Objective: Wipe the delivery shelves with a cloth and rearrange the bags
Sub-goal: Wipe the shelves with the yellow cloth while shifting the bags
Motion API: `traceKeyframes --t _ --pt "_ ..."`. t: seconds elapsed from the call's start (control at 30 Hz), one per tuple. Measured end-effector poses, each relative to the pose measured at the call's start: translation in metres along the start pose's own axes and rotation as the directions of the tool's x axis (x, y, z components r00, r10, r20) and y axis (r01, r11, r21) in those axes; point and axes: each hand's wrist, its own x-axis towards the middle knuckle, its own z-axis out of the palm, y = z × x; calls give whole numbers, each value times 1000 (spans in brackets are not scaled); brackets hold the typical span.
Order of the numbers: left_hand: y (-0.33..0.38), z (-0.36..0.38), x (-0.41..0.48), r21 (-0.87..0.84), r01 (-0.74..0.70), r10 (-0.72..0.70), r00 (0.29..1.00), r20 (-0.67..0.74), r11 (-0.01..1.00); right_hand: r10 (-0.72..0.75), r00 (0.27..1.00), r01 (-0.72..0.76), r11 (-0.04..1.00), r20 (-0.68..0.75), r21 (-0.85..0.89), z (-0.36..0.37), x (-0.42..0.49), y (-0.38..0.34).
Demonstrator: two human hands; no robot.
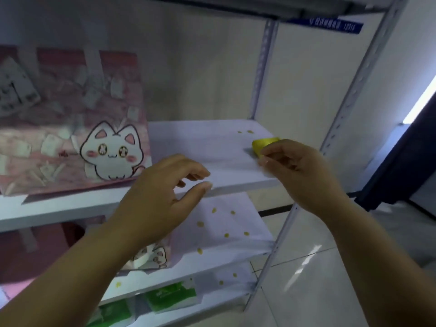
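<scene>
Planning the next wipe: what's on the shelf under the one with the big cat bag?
On the second shelf: yellow spots across its bare right part and a smaller cat bag, mostly hidden by the left hand and forearm. Its left end is too dark to tell.

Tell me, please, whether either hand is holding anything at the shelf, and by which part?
The right hand pinches the near edge of a small yellow cloth lying on the shelf. The left hand is open and holds nothing.
</scene>
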Motion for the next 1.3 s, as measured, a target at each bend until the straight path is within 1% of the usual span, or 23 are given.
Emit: traceKeyframes --t 0.07,0.2,0.3,0.37,0.5,0.6,0.67,0.77,0.8,0.87,0.9,0.97,1.03,1.1,1.2,1.3 --pt "-2 -1 17 4 -6 6 1000 15 1000 10 1000 -10 999 7 -35 -7 14 -1" --pt "-21 9 44 -28 4 -2 999 51 1000 -5 1000 2 986 -17 -167 -10 31 2" --pt "-43 25 63 -34 16 -12 994 111 999 40 999 -42 968 -13 -246 -7 39 14" --pt "-60 38 74 -4 20 -19 986 166 1000 93 996 -86 942 5 -323 -5 47 28" --pt "-92 66 93 97 49 -71 969 239 994 248 969 -201 807 10 -556 4 67 69" --pt "-106 80 107 174 99 -147 946 290 980 376 926 -315 740 -23 -595 14 85 96" --pt "-112 88 118 211 127 -191 929 317 969 468 884 -367 672 -16 -643 21 98 112" --pt "-119 102 136 271 159 -251 902 352 950 579 815 -366 554 29 -748 30 119 134" --pt "-121 106 142 297 169 -275 891 362 940 594 804 -358 523 29 -773 33 126 139" --pt "-127 113 151 347 194 -325 870 371 917 575 818 -313 478 23 -820 40 137 149" --pt "-130 116 155 370 205 -348 859 375 906 551 834 -289 471 22 -833 43 141 153" --pt "-135 122 163 409 228 -394 834 386 883 505 863 -276 496 15 -823 46 152 163" --pt "-141 127 168 437 267 -449 802 393 859 505 863 -309 519 -6 -797 46 169 174" --pt "-147 130 170 469 288 -488 783 386 835 527 848 -362 516 -45 -776 47 189 187" --pt "-155 134 170 518 252 -477 802 361 817 524 846 -414 528 -99 -741 53 219 207" --pt "-159 137 166 523 233 -452 824 342 820 529 844 -420 555 -85 -718 64 245 219"
